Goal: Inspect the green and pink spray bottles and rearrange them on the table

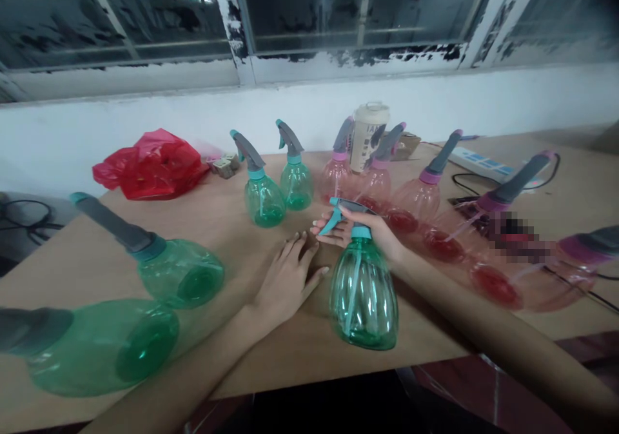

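Note:
My right hand (pixel 365 224) is closed around the grey and teal spray head of a green spray bottle (pixel 363 292). The bottle is held upright near the table's front edge, and its clear ribbed body shows a dip tube inside. Just left of it, my left hand (pixel 286 279) rests palm down on the table with the fingers stretched out and nothing in them. Two green spray bottles (pixel 264 198) stand beyond my hands. Two more green spray bottles (pixel 181 273) are at the left. Several pink spray bottles (pixel 416 195) form a row along the right.
A red plastic bag (pixel 155 166) lies at the back left of the wooden table (pixel 232 253). A paper cup with a lid (pixel 370 134) stands behind the pink bottles. At the back right are a white power strip (pixel 483 163) and dark cables. A white wall with windows runs behind.

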A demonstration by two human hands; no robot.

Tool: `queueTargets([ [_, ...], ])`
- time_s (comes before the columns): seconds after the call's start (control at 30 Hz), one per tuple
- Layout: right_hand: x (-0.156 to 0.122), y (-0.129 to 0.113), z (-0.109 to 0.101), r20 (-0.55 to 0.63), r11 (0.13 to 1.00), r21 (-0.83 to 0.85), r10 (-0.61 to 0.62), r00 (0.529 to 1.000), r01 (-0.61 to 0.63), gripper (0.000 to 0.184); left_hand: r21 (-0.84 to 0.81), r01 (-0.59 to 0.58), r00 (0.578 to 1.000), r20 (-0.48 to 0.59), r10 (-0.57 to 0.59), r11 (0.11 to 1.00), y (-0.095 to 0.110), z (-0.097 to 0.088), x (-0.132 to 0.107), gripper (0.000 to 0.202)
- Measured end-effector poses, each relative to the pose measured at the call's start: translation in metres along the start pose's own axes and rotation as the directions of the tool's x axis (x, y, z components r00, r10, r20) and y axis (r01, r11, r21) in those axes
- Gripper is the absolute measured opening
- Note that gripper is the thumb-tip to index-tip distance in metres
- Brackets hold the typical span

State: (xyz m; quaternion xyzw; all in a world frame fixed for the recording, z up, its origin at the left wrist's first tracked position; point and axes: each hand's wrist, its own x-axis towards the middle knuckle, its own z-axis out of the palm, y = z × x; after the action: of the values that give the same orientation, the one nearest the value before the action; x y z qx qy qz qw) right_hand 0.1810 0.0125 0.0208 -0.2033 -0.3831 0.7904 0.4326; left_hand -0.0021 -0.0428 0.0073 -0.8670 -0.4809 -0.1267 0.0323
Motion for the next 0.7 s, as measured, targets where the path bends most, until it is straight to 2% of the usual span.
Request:
queueTargets([
  [0.13,0.0000,-0.0004,-0.0011,0.013,0.999,0.040,0.015,1.000,-0.016,0.022,0.006,0.002,1.000,0.023,-0.002,1.000,-0.0004,0.0009,0.0003,0.049],
  [0.47,-0.0008,-0.0021,-0.0002,-0.019,0.999,0.010,0.034,0.999,-0.034,0.028,0.002,0.022,1.000,0.012,-0.022,1.000,-0.0012,0.0041,-0.0003,0.049],
  [0.7,-0.0047,-0.0045,0.0036,-0.030,0.994,-0.114,-0.007,1.000,0.004,0.028,0.030,0.013,1.000,0.009,-0.013,0.999,-0.0027,0.0065,-0.0009,0.050],
])
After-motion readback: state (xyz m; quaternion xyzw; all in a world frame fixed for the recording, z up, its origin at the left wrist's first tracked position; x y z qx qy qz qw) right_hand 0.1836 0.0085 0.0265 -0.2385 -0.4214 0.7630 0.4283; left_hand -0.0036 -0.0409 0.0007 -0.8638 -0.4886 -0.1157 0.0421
